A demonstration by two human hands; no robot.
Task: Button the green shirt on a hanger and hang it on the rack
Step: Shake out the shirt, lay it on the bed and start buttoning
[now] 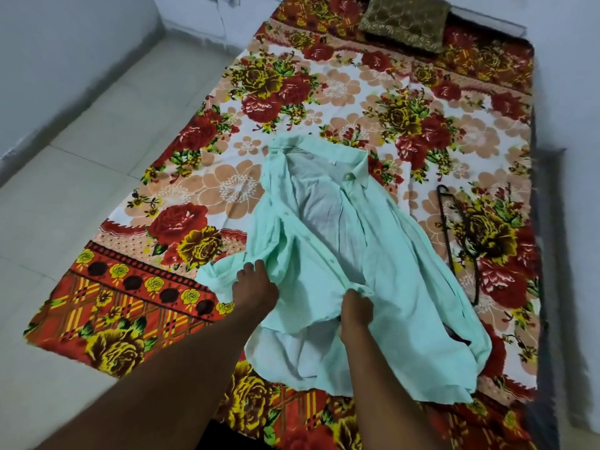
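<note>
Our left hand [256,284] and right hand [355,311] each grasped one green shirt [389,254], open on the bed [162,196]; one hanger [454,235] lay alongside.

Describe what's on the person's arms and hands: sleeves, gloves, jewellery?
Nothing worn shows. The left hand and right hand are ungloved, with no rings or watch visible. The left arm and right arm are bare, without sleeves, down to the frame's bottom edge.

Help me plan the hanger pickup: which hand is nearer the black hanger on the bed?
The right hand, gripping the front edge of the green shirt, sits nearer the black hanger; the left hand grips the opposite front edge, farther away.
</note>
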